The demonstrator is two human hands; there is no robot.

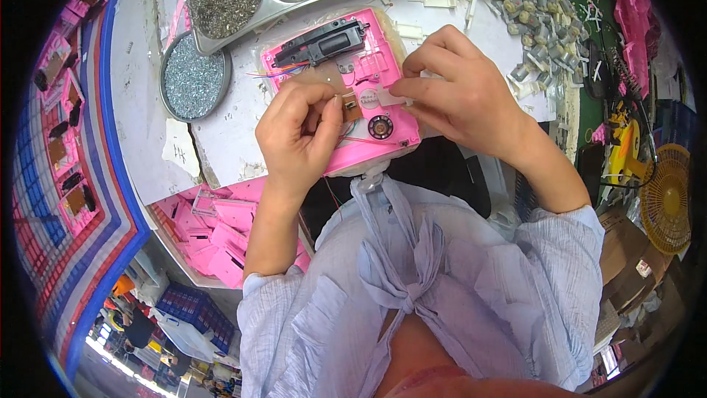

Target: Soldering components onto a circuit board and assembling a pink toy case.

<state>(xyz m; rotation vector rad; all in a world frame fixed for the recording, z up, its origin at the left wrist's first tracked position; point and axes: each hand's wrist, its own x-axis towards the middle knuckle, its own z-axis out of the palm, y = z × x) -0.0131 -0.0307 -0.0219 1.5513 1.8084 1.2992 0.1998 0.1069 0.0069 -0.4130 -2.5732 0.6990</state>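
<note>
Now we watch the pink case [355, 153] lying open at the table's [239, 107] near edge, presumably so both hands reach it easily. Its long axis runs away from us, far end leaning left: black box [317, 44] farthest, speaker [380, 127] nearest. The left hand [296, 129] curls, narrow, over the brown board [353, 111] (what it grips, we can't tell); the right hand [471, 89] pinches a pale strip [392, 97].

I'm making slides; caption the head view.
Left hand and right hand over a pink plastic casing with round black speaker.
</note>
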